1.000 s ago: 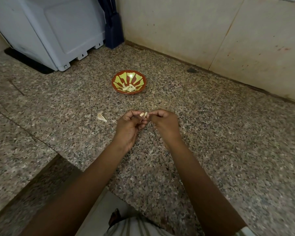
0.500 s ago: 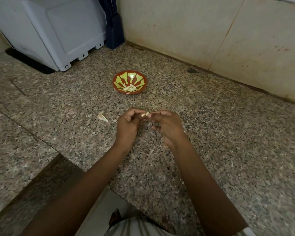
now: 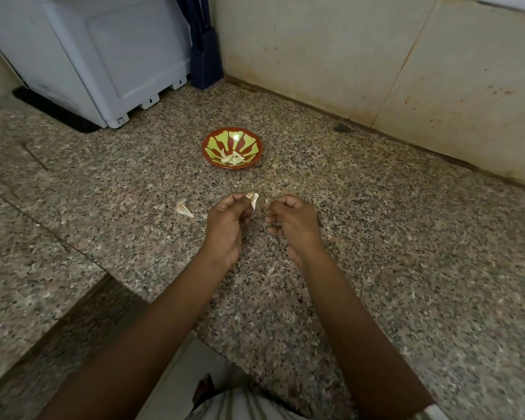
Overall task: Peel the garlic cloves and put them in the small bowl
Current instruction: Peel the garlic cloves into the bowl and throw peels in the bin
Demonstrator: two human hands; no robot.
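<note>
Garlic clove (image 3: 254,202): pinched in your left hand (image 3: 226,221), just on the near side of the small bowl (image 3: 249,140). Your hands met half a second ago and have now parted. Your right hand (image 3: 293,221) is curled and appears to pinch a scrap of skin (image 3: 267,201). Judged: a strip has come off, and the clove is not yet in the bowl.

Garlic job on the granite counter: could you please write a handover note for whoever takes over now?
Left hand pinches a garlic clove, seemingly part-peeled. Right hand, apart from it, pinches a small flake of skin.
Small bowl stands beyond the hands, a few peeled cloves inside.
One loose garlic piece lies on the counter left of the left hand.
Left to do: finish this clove, drop it in the bowl, then check the loose piece.
</note>
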